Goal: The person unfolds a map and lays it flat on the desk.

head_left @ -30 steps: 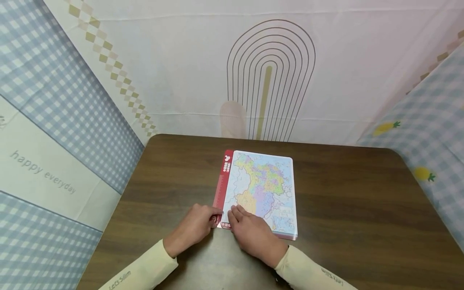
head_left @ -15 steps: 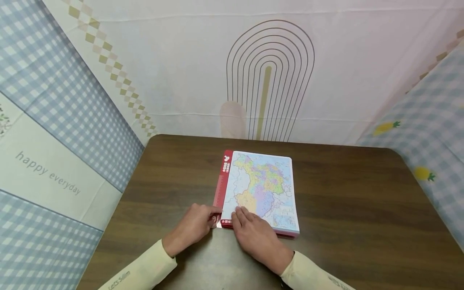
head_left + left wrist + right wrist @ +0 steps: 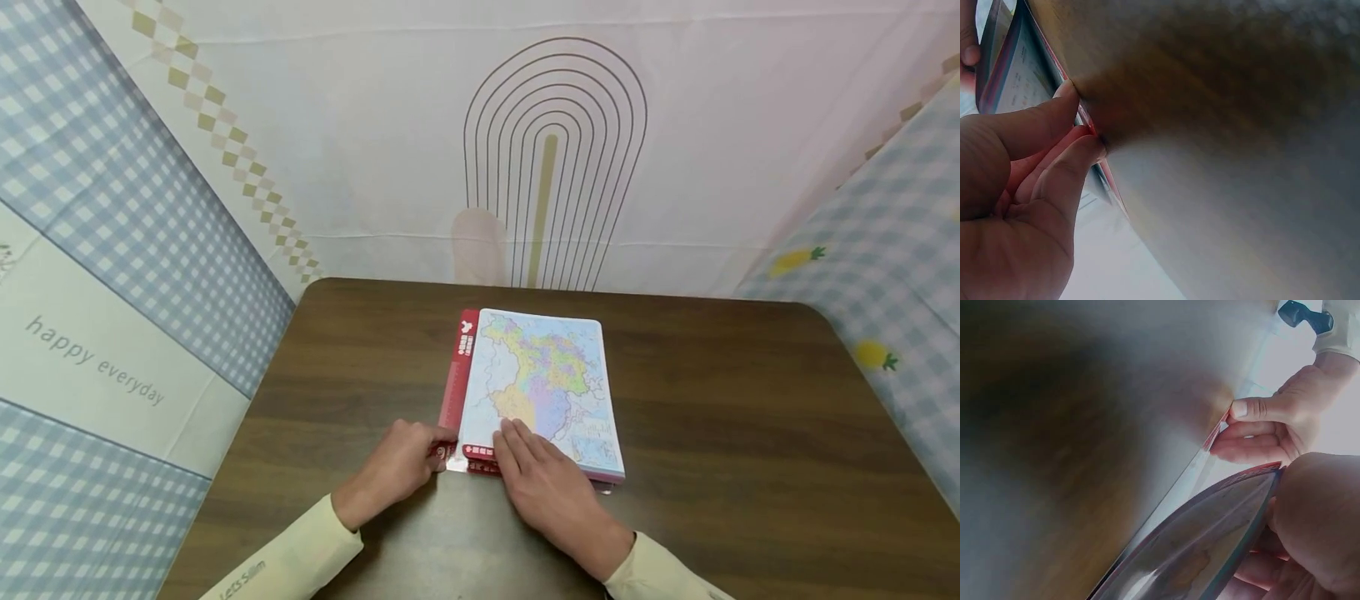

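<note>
A laminated map (image 3: 551,375) in bright colours lies over a second one, the lower map (image 3: 452,400), whose red strip with a ruler scale shows on the left. My left hand (image 3: 396,462) pinches the lower map's near left corner; in the left wrist view its thumb (image 3: 1054,115) and fingertips meet on the thin red edge. My right hand (image 3: 551,492) holds the upper map's near edge, straight fingers on top and thumb hidden in the head view. In the right wrist view the upper map (image 3: 1197,544) bows up, apart from the sheet below.
Both maps rest on a dark brown wooden table (image 3: 720,417). A white patterned cloth (image 3: 360,150) hangs behind it, and blue checked cloth (image 3: 150,192) hangs on the left and right sides.
My right hand has shifted right, and the upper map's near edge has risen with it. More of the lower map's red border shows beneath. The left hand has stayed almost still.
</note>
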A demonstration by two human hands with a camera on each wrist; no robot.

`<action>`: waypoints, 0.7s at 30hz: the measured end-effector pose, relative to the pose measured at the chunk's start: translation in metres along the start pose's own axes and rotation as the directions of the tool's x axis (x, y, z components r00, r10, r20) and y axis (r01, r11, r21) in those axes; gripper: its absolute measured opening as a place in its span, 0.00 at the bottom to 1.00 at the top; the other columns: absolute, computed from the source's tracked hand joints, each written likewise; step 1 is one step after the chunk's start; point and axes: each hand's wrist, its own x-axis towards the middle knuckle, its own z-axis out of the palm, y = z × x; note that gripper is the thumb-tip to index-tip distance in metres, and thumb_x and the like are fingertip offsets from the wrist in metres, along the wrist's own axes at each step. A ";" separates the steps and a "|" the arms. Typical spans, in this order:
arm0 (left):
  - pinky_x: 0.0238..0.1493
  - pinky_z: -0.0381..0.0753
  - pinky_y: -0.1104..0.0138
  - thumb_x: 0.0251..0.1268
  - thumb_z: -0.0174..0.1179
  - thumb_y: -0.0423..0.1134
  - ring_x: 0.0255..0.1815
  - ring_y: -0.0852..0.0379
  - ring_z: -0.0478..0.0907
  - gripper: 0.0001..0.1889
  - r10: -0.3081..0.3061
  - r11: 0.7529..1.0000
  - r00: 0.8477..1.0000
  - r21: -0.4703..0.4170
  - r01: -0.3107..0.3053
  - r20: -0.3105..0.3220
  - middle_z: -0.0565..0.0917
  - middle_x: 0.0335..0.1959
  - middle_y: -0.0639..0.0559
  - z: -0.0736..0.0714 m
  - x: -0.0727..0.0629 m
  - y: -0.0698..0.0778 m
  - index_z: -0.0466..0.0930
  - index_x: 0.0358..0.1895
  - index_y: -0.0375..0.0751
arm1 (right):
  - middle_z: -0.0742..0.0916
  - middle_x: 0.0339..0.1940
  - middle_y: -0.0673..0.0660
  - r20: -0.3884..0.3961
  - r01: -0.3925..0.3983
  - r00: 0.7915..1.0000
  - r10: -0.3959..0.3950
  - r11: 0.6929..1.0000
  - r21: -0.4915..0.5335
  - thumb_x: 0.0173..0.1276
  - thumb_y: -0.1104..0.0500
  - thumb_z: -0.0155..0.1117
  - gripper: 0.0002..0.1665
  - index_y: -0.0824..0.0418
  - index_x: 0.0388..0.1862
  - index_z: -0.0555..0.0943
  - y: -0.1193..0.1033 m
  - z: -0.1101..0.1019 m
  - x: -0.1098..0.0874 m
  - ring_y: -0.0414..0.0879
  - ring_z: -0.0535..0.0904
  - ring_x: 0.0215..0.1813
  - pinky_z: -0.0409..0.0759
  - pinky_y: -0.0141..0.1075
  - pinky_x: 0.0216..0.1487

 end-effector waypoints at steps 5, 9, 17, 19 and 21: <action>0.43 0.84 0.64 0.61 0.75 0.28 0.40 0.62 0.84 0.17 -0.005 1.000 1.000 -0.012 0.005 0.009 0.93 0.47 0.52 0.000 -0.002 -0.002 0.92 0.52 0.46 | 0.82 0.72 0.64 0.029 -0.029 0.999 0.029 0.999 0.022 0.79 0.63 0.57 0.25 0.66 0.72 0.76 0.008 -0.004 -0.010 0.54 0.79 0.73 0.82 0.43 0.67; 0.42 0.84 0.64 0.62 0.75 0.28 0.39 0.62 0.84 0.16 -0.003 1.000 1.000 -0.013 0.003 0.004 0.93 0.46 0.52 -0.001 -0.003 -0.003 0.92 0.51 0.46 | 0.79 0.75 0.65 0.101 -0.072 0.993 0.066 0.996 0.055 0.80 0.65 0.56 0.26 0.66 0.74 0.74 0.016 -0.009 -0.018 0.55 0.76 0.76 0.80 0.46 0.69; 0.39 0.80 0.66 0.62 0.73 0.27 0.35 0.63 0.81 0.16 0.007 1.000 1.000 -0.016 -0.006 0.011 0.93 0.44 0.53 0.000 -0.002 -0.004 0.92 0.51 0.46 | 0.78 0.77 0.65 0.129 -0.162 0.981 0.146 0.978 0.128 0.79 0.68 0.55 0.27 0.67 0.75 0.73 0.033 -0.010 -0.037 0.58 0.75 0.77 0.78 0.51 0.71; 0.38 0.79 0.67 0.63 0.72 0.26 0.34 0.62 0.79 0.16 0.009 1.000 1.000 -0.019 -0.009 0.014 0.93 0.43 0.53 0.000 -0.002 -0.004 0.92 0.52 0.45 | 0.79 0.76 0.63 0.126 -0.184 0.978 0.166 0.973 0.140 0.79 0.69 0.53 0.26 0.66 0.74 0.74 0.037 -0.008 -0.041 0.57 0.75 0.77 0.77 0.53 0.71; 0.37 0.78 0.68 0.63 0.72 0.26 0.33 0.62 0.79 0.16 0.013 1.000 1.000 -0.020 -0.013 0.010 0.93 0.43 0.53 0.000 -0.002 -0.004 0.92 0.51 0.45 | 0.80 0.75 0.63 0.119 -0.203 0.975 0.186 0.967 0.156 0.79 0.68 0.54 0.25 0.65 0.73 0.75 0.041 -0.006 -0.045 0.57 0.76 0.76 0.78 0.55 0.70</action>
